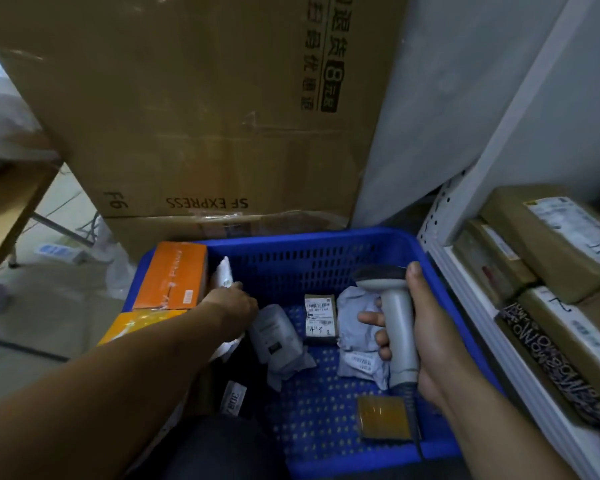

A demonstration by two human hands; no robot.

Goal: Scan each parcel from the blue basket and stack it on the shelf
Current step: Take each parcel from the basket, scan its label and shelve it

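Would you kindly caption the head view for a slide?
Right hand grips a barcode scanner over the blue basket; left hand reaches a white parcel.

Basket [326,242] at centre, with a carton [205,116] standing behind it and a shelf [478,320] to its right — parcels [551,237] stacked on the shelf. In the basket: two boxes [174,275] against the left wall, one behind the other; a small box [320,315] mid-floor between two bags [274,334]; a packet [383,422] at front right. Scanner [397,327], in the right hand [430,337], hangs over the right-hand bag.
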